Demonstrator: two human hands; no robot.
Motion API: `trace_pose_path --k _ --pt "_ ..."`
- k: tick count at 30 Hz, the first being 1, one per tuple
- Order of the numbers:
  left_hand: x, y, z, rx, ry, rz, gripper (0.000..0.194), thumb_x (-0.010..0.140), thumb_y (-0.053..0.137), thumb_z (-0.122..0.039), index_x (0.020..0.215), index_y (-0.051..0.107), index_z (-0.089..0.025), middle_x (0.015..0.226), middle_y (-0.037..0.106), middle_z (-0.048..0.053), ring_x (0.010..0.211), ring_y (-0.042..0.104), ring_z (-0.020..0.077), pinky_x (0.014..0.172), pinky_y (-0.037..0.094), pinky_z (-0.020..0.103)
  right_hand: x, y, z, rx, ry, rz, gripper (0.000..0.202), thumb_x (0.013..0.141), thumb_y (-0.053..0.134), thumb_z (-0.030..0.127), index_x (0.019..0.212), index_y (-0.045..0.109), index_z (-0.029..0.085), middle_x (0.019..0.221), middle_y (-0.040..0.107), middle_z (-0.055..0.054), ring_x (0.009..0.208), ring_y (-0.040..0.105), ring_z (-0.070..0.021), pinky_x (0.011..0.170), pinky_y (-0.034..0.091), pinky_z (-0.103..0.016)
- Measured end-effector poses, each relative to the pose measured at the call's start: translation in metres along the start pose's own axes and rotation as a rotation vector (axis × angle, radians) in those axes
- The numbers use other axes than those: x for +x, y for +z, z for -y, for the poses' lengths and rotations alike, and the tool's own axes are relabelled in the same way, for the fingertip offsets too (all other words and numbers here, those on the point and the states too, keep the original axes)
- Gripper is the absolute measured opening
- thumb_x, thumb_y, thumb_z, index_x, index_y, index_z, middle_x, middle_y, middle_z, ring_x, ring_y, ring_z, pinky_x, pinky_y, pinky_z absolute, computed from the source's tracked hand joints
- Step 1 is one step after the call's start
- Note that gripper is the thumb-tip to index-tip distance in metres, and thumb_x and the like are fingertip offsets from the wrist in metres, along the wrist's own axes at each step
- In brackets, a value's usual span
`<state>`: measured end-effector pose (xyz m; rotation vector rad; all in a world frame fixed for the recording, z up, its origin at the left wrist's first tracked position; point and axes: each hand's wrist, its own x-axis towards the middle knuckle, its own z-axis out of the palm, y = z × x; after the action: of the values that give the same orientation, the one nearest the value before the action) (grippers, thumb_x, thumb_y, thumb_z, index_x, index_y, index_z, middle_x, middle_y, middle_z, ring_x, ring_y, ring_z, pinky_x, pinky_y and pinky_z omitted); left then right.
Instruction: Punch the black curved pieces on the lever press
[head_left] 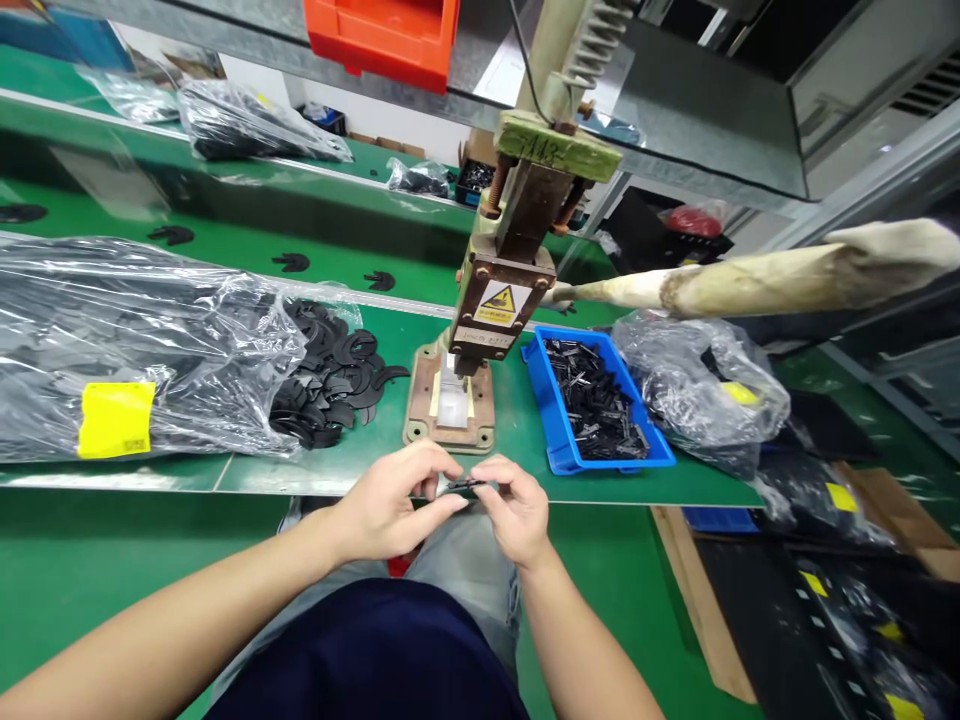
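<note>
Close to the table's front edge, my left hand (395, 499) and my right hand (516, 507) meet in front of the press. A small black plastic part (466, 485) is pinched between the fingertips of both hands; its exact shape is mostly hidden. Just beyond my fingers stands the hand press (499, 270), with a pale plate on its base (450, 438). Curved black plastic pieces (330, 375) spill from a clear bag to the left. On the right, a blue bin (559, 455) holds many small narrow black parts.
A large clear plastic bag (172, 330) with a yellow label lies at left. The press's wrapped lever (750, 275) sticks out to the right above another plastic bag (705, 390). Several black pieces lie on the green strip behind. An orange bin (382, 40) sits on the shelf overhead.
</note>
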<state>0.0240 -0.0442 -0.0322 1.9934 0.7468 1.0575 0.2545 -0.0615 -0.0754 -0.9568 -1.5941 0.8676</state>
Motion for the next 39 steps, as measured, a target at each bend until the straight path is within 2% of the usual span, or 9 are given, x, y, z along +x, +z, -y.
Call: trace_pose_path --k 6,11,16,21,24,27,29,33,39 --pt "0.003 0.005 0.005 -0.483 -0.442 0.135 0.026 0.101 0.064 -0.045 0.1 0.064 -0.019 0.089 0.071 0.004 0.067 0.062 0.0117 0.06 0.05 0.025 0.006 0.002 0.007 -0.032 -0.025 0.083 0.021 0.095 0.068 0.025 0.111 0.078 0.034 0.098 0.076 -0.004 0.093 0.071 -0.0207 0.085 0.06 -0.041" --pt "0.01 0.008 0.02 -0.89 -0.668 0.209 0.041 0.081 0.088 -0.045 0.092 0.059 -0.017 0.084 0.073 0.003 0.062 0.061 0.0096 0.062 0.05 0.024 0.016 -0.004 0.012 -0.093 -0.054 0.207 0.025 0.096 0.067 0.027 0.118 0.076 0.031 0.112 0.074 -0.008 0.105 0.07 -0.022 0.093 0.06 -0.043" --pt "0.031 -0.01 0.052 -0.664 -0.519 -0.09 0.044 0.081 0.087 -0.046 0.11 0.068 -0.018 0.08 0.07 -0.001 0.067 0.064 0.012 0.068 0.053 0.026 0.056 -0.047 0.033 -0.221 -0.131 -0.073 0.023 0.096 0.066 0.029 0.118 0.073 0.027 0.111 0.068 -0.008 0.107 0.065 -0.0219 0.098 0.056 -0.044" --pt "0.069 -0.032 0.098 -0.173 -0.357 -0.279 0.03 0.088 0.075 -0.048 0.093 0.069 -0.019 0.091 0.076 0.003 0.081 0.07 0.0178 0.081 0.057 0.032 0.132 -0.088 0.104 -0.04 -0.452 -0.463 0.046 0.087 0.076 0.05 0.125 0.066 0.027 0.116 0.067 -0.006 0.105 0.067 -0.0218 0.099 0.056 -0.045" --pt "0.089 -0.036 0.112 0.221 -0.269 -0.155 0.021 0.094 0.068 -0.041 0.094 0.075 -0.021 0.096 0.079 0.004 0.086 0.071 0.0192 0.086 0.056 0.031 0.167 -0.091 0.149 0.053 -0.604 -0.331 0.062 0.081 0.078 0.065 0.127 0.066 0.026 0.122 0.067 -0.01 0.112 0.068 -0.0262 0.103 0.057 -0.049" --pt "0.101 -0.034 0.116 0.416 -0.159 -0.009 0.018 0.097 0.064 -0.032 0.096 0.078 -0.021 0.103 0.081 0.006 0.098 0.072 0.0222 0.095 0.054 0.034 0.186 -0.086 0.171 0.026 -0.617 -0.149 0.038 0.084 0.081 0.051 0.106 0.069 0.022 0.094 0.068 -0.006 0.088 0.07 -0.0212 0.088 0.06 -0.044" --pt "0.104 -0.032 0.116 0.467 -0.092 0.039 0.019 0.098 0.063 -0.029 0.096 0.079 -0.02 0.105 0.08 0.007 0.104 0.071 0.0237 0.099 0.053 0.036 0.19 -0.082 0.173 0.019 -0.602 -0.114 0.021 0.089 0.079 0.038 0.088 0.064 0.024 0.076 0.061 0.0 0.071 0.065 -0.0157 0.075 0.058 -0.037" --pt "0.103 -0.03 0.116 0.464 -0.06 0.026 0.019 0.099 0.062 -0.028 0.096 0.079 -0.02 0.103 0.079 0.008 0.104 0.07 0.0231 0.099 0.054 0.036 0.176 -0.068 0.161 0.036 -0.602 -0.158 0.032 0.091 0.076 0.036 0.072 0.053 0.024 0.062 0.053 0.004 0.059 0.056 -0.0125 0.063 0.051 -0.034" --pt "0.1 -0.026 0.112 0.394 -0.111 -0.008 0.018 0.098 0.063 -0.027 0.094 0.079 -0.02 0.1 0.079 0.006 0.098 0.072 0.0205 0.094 0.056 0.032 0.11 -0.049 0.109 -0.151 -0.678 -0.242 0.031 0.088 0.072 0.03 0.063 0.055 0.023 0.059 0.055 0.005 0.068 0.061 -0.0178 0.091 0.055 -0.054"
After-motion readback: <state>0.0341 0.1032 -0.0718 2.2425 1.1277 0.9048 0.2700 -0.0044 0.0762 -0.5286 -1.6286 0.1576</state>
